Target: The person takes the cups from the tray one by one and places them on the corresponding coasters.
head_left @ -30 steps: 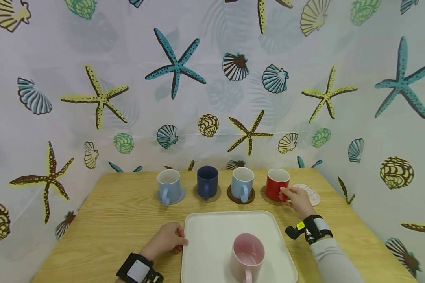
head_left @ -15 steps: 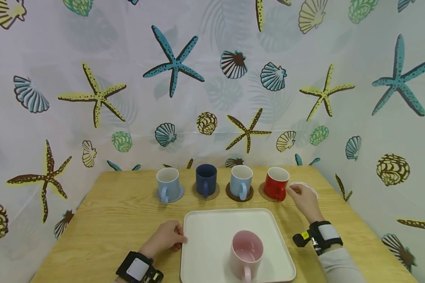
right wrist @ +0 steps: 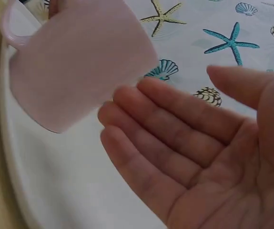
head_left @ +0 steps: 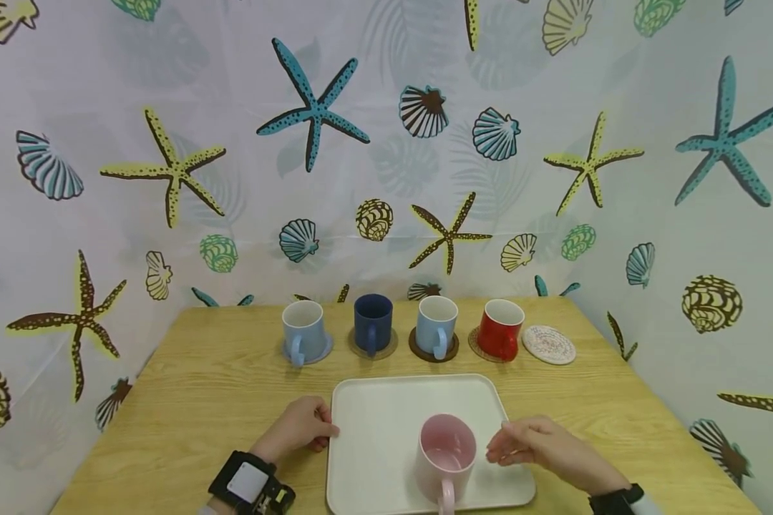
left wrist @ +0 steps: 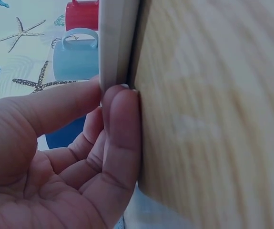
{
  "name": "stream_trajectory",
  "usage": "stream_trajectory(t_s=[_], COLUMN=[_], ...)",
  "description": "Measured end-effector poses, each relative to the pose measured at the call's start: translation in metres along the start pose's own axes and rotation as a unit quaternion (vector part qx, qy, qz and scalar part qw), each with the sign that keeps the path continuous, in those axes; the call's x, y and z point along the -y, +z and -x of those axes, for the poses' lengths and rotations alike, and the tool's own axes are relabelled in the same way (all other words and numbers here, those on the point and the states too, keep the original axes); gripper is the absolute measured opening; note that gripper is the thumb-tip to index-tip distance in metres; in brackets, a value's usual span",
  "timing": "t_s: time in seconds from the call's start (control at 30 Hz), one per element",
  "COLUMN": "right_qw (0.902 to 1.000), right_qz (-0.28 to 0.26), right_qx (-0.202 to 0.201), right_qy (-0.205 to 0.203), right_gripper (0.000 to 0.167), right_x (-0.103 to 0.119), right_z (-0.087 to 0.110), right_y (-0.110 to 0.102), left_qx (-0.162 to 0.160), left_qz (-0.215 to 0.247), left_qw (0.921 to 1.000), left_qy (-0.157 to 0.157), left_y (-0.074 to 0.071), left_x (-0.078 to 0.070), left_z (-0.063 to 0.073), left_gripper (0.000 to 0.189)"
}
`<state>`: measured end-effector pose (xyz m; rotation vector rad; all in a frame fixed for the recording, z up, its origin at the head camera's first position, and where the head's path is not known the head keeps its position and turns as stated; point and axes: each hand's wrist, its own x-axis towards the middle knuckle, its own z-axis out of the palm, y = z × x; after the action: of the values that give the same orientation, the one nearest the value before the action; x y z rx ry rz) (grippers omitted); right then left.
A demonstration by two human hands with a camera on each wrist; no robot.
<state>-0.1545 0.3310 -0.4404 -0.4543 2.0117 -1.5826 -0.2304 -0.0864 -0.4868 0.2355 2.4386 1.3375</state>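
Observation:
A pink mug point(head_left: 446, 458) stands upright on the white tray point(head_left: 373, 400), its handle facing the front. My right hand point(head_left: 547, 450) reaches over the tray's right edge with fingers extended toward the mug; in the right wrist view the palm holds nothing and the fingertips point(right wrist: 113, 136) are close to the mug's side. On the tray's left edge, my left hand point(head_left: 299, 429) pinches the rim between thumb and fingers, as the left wrist view shows. Behind the tray, a red mug point(head_left: 499, 332) sits on a woven brown coaster, handle forward.
Left of the red mug stand a light blue mug point(head_left: 436, 325), a dark blue mug point(head_left: 373, 323) and another light blue mug point(head_left: 304, 329), each on a coaster. A bare white patterned coaster point(head_left: 550, 345) lies at the row's right end. A patterned cloth point(head_left: 386, 172) hangs behind the table.
My right hand has let go of the red mug, now on its coaster, and moved back toward me to beside the pink mug. My left hand stays on the tray's edge.

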Motion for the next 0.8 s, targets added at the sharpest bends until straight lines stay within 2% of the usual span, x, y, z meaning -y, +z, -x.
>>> stream_trajectory(t_s=[0.07,0.13,0.27,0.37,0.43,0.53,0.7,0.8], right_qw=[0.9953,0.9864,0.9627,0.9442,0.9368,0.9375,0.9481,0.9576], right_qz=[-0.032,-0.052,-0.105,-0.146,-0.163,-0.163,-0.148,-0.133], right_qx=[0.09,0.155,0.247,0.293,0.309,0.306,0.279,0.255], right_qy=[-0.015,-0.022,-0.034,-0.034,-0.023,-0.024,-0.032,-0.011], right_gripper=[0.046,0.045,0.044,0.043,0.043,0.041,0.038,0.038], right_x=[-0.01,-0.016,-0.018,-0.015,-0.013,-0.012,-0.016,-0.016], right_z=[-0.003,-0.006,-0.014,-0.02,-0.022,-0.023,-0.016,-0.009], right_y=[0.009,0.019,0.042,0.057,0.064,0.067,0.056,0.047], left_qx=[-0.002,-0.003,-0.003,-0.004,-0.004,-0.001,0.005,0.005], left_qz=[-0.002,-0.002,-0.002,-0.003,-0.001,0.002,0.003,-0.004], left_qw=[1.0,1.0,1.0,1.0,1.0,1.0,1.0,1.0], left_qy=[-0.005,-0.008,-0.008,-0.007,-0.006,-0.002,0.004,0.001], left_y=[-0.001,-0.001,-0.001,0.0,-0.001,-0.001,-0.002,-0.002], left_x=[-0.001,-0.002,-0.002,-0.002,-0.002,-0.002,-0.004,-0.004], left_z=[0.001,0.001,0.002,0.001,0.001,0.001,0.002,0.004], left_gripper=[0.017,0.017,0.017,0.017,0.017,0.017,0.017,0.017])
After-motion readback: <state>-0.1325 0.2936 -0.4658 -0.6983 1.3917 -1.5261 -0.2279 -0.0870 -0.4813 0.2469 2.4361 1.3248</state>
